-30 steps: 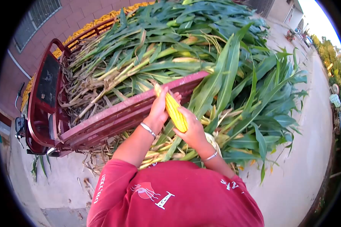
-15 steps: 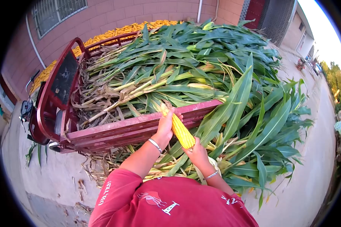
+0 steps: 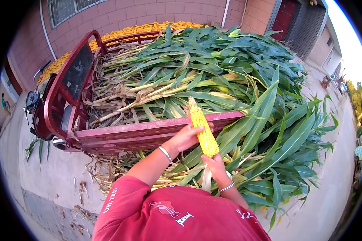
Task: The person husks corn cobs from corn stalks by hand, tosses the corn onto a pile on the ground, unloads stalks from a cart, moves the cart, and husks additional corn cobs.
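Corn cob (image 3: pixel 204 134) | left hand (image 3: pixel 186 137): fingers holding middle | right hand (image 3: pixel 216 165): fingers gripping base | left sleeve (image 3: pixel 116 201): "OH,YES!"

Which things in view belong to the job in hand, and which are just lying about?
In the job:
- yellow corn cob, held by left hand and right hand
- pale husk below the right hand
- leafy stalks, probably

Lying about:
- cobs along the wall
- loose leaves on the pavement

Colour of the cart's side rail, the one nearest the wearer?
Dark red cart side rail, faded pinkish along its top edge; shows best in the head view.
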A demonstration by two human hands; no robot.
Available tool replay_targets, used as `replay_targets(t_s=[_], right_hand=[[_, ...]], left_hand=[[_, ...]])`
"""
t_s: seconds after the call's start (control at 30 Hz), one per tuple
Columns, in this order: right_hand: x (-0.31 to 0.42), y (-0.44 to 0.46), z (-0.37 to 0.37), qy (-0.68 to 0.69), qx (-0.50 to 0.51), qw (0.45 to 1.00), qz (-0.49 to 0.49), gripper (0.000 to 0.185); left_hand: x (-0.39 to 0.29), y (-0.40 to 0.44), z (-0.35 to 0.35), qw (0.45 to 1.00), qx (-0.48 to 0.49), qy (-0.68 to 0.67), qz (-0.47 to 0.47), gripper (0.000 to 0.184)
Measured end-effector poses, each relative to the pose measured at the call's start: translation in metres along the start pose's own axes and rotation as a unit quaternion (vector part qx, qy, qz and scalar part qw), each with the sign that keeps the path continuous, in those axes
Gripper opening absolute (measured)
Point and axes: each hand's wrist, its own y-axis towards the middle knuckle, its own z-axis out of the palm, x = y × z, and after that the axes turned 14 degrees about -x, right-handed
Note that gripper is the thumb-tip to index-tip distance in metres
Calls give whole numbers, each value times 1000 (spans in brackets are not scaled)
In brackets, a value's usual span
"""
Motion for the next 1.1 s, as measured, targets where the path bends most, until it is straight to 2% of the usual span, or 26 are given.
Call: replay_targets(t_s=[0.1, 0.13, 0.2, 0.23, 0.3, 0.33, 0.37, 0.43, 0.47, 0.5, 0.57, 0.6, 0.63, 0.67, 0.7, 0.73, 0.77, 0.8, 0.83, 0.9, 0.93, 0.97, 1.0, 1.03, 1.1], right_hand=[[-10, 5, -3, 47, 57, 996, 44, 46], [-9, 5, 0, 47, 59, 996, 43, 46], [-5, 4, 5, -122, 45, 991, -42, 53], [-7, 7, 2, -123, 49, 990, -45, 53], [-14, 11, -13, -312, -56, 922, -223, 62], [-11, 11, -15, -260, -52, 944, -196, 70], [-10, 10, -12, -259, -49, 944, -196, 70], [-5, 4, -3, -219, 18, 967, -127, 71], [7, 2, 5, -290, 46, 938, -182, 71], [-3, 5, 7, -290, 47, 938, -183, 71], [-30, 12, 9, -235, -38, 919, -314, 67], [-8, -3, 23, -155, -67, 947, -272, 57], [0, -5, 26, -156, -69, 949, -265, 57], [5, -6, 25, -61, -95, 976, -186, 51], [9, -10, 21, 35, -130, 985, -104, 46], [18, -12, 16, 56, -125, 987, -85, 44], [27, -9, 11, 78, -118, 987, -73, 42], [14, -1, 4, 93, -140, 981, -101, 40], [22, -4, 8, 118, -123, 977, -127, 47], [15, -2, 6, 80, -134, 962, -224, 51], [17, -1, 1, 77, -138, 962, -224, 51], [20, 0, -4, -70, -190, 921, -334, 55], [23, 3, -6, -212, -236, 845, -431, 58], [24, 4, -4, -213, -239, 845, -428, 58], [27, 1, 2, -82, -206, 890, -399, 62]], left_hand=[[18, -5, -1, 999, -11, -32, -27, 48], [19, -3, -4, 997, -52, 51, 8, 46], [24, -4, -5, 968, -127, 200, 88, 41], [27, -5, -7, 967, -129, 201, 93, 41], [31, -3, -14, 904, -136, 350, 204, 59], [15, -14, 0, 868, -126, 445, 182, 72], [5, -22, 13, 841, -100, 502, 176, 72], [9, -31, 27, 827, -54, 540, 147, 70], [18, -35, 34, 837, -52, 512, 185, 70], [22, -35, 36, 779, -22, 571, 258, 63], [13, -40, 43, 688, -6, 624, 370, 49], [12, -38, 40, 695, -6, 614, 374, 43], [11, -37, 36, 705, -3, 603, 374, 37], [11, -37, 31, 776, -34, 555, 298, 30], [16, -34, 22, 808, -65, 500, 305, 24], [18, -31, 17, 843, -107, 481, 214, 21], [21, -26, 7, 861, -91, 455, 209, 19], [20, -28, 4, 845, -71, 492, 195, 19], [18, -32, 3, 825, -53, 531, 185, 19], [18, -39, 7, 763, -53, 592, 253, 20], [15, -41, 11, 650, -86, 623, 427, 24], [10, -51, 15, 651, -98, 632, 409, 26], [8, -58, 12, 694, -59, 645, 315, 27], [10, -64, 10, 728, -18, 651, 214, 28], [24, -66, 15, 851, -53, 523, -4, 43]])
